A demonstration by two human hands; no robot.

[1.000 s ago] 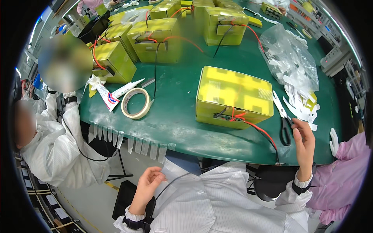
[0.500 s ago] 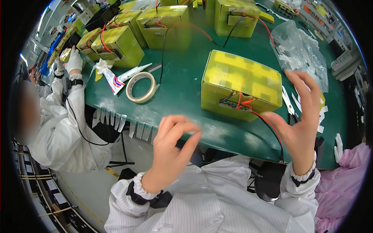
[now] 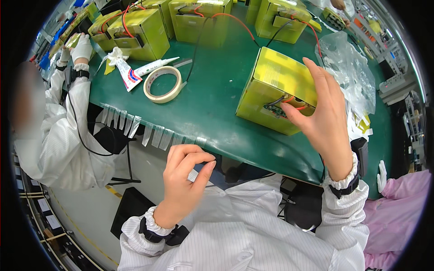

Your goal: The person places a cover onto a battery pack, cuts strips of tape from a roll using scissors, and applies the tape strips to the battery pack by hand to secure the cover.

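Note:
A battery pack [image 3: 280, 67] wrapped in yellow-green material sits on the green table, its front showing a small circuit board with red and black wires. My right hand [image 3: 323, 110] clasps its right end, thumb on the front beside the wires and fingers over the top. In front of the table edge, my left hand [image 3: 187, 180] is closed in a pinch, thumb against the forefinger. Anything between those fingertips is too small to make out. Several clear tape strips [image 3: 156, 137] hang from the table edge just beyond that hand.
Left of the pack lie a masking tape roll [image 3: 150, 92] and a white tube [image 3: 129, 77]. More yellow-green packs [image 3: 144, 34] stand along the back. A clear plastic bag [image 3: 348, 67] lies right. A gloved co-worker [image 3: 81, 47] works at left; a pink sleeve [image 3: 404, 187] shows at right.
My right hand has moved left onto the pack, which looks slightly turned. My left hand's fingers have drawn together into a pinch. The whole view has shifted a little.

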